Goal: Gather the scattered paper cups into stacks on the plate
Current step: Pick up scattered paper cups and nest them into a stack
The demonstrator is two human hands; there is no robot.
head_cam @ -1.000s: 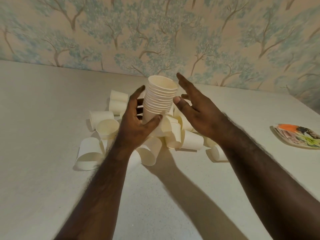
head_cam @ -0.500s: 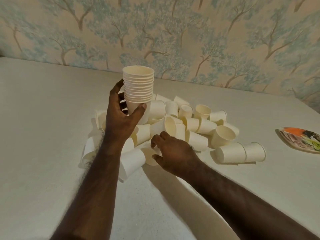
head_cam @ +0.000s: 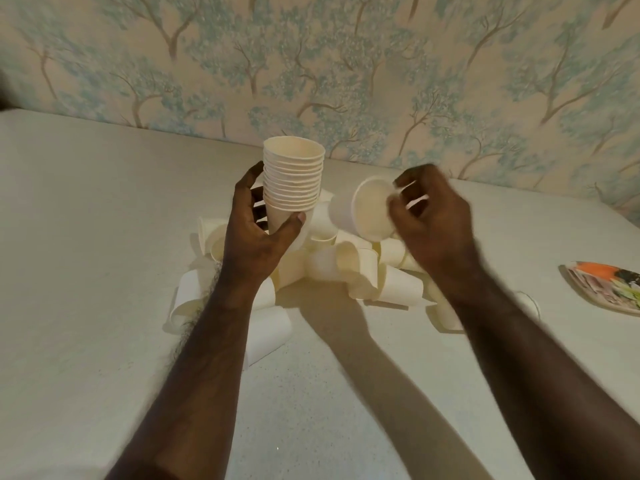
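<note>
Fingers (head_cam: 250, 178) of our left hand (head_cam: 254, 233) wrap the base of a nested cup stack (head_cam: 292, 183), held upright above the bench (head_cam: 86, 237). Our right hand (head_cam: 434, 220), blurred, pinches a single cup (head_cam: 363, 211) by its rim, tipped sideways w/ its mouth toward us, just right of the stack. Below both, loose cups (head_cam: 349, 266) lie heaped on the bench, most on their sides. The plate (head_cam: 609, 285), w/ a colourful print, sits well apart at the right edge. Tree-pattern wallpaper (head_cam: 346, 64) behind.
</note>
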